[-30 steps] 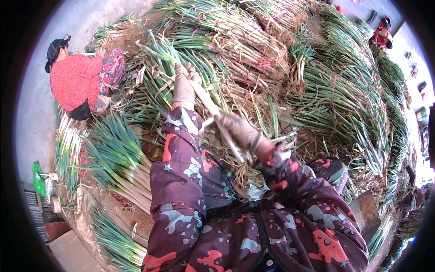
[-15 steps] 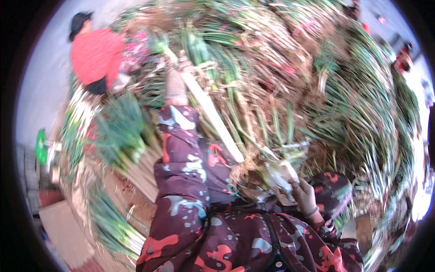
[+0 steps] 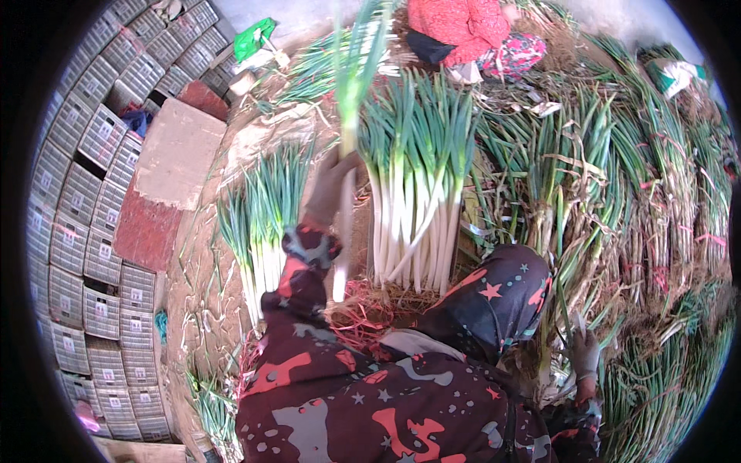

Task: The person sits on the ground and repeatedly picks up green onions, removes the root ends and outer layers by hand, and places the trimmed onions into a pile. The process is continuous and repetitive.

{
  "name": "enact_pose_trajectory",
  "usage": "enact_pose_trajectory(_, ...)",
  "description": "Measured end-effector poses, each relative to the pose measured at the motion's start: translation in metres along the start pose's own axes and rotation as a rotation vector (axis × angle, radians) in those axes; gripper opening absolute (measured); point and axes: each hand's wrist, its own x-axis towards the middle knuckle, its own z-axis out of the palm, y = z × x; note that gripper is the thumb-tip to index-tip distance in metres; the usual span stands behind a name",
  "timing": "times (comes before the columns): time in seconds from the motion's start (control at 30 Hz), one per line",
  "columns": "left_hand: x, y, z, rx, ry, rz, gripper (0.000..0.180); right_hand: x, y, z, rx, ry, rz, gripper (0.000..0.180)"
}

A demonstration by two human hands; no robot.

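My left hand [image 3: 330,185], gloved, is closed round a long green onion [image 3: 340,270] held upright, its white stalk down and green leaves up. The leaves blur toward the top edge. Just right of it lies a thick bunch of cleaned green onions [image 3: 421,177], white stalks toward me. A smaller bunch [image 3: 268,208] lies to the left of my forearm. Low on the right, my right hand [image 3: 585,355] is closed beside loose leaves and peelings; a pale piece sticks up at its fingers, too small to name. My patterned knee [image 3: 494,305] is between the hands.
Heaps of untrimmed green onions [image 3: 656,193] cover the right side. Red ties [image 3: 359,312] lie before my lap. Stacked grey crates [image 3: 93,216] line the left, beside a flat board [image 3: 174,150]. A person in red [image 3: 459,31] sits at the far side.
My view has swung left, bringing the crates and cleaned bunches closer. The left hand has carried the onion from the peeling spot to beside the bunch. My right hand stays low on the right.
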Motion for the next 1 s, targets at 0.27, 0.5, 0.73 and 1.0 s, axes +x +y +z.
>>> enact_pose_trajectory(0.27,-0.095,-0.133,-0.391,1.236,0.872,-0.105,0.054,0.080,0.053,0.070,-0.399,-0.078,-0.035,0.044)
enact_pose_trajectory(0.5,0.043,-0.087,-0.033,0.348,0.065,-0.060,0.044,0.077,-0.028,0.075,0.097,0.094,0.225,0.031)
enact_pose_trajectory(0.73,0.060,-0.034,0.363,-0.052,-0.789,0.265,0.025,0.038,-0.058,0.015,0.570,0.375,0.110,0.048)
enact_pose_trajectory(1.0,0.012,-0.101,0.539,-0.043,-1.182,-0.368,0.032,-0.042,-0.109,0.031,0.142,0.592,0.059,0.047)
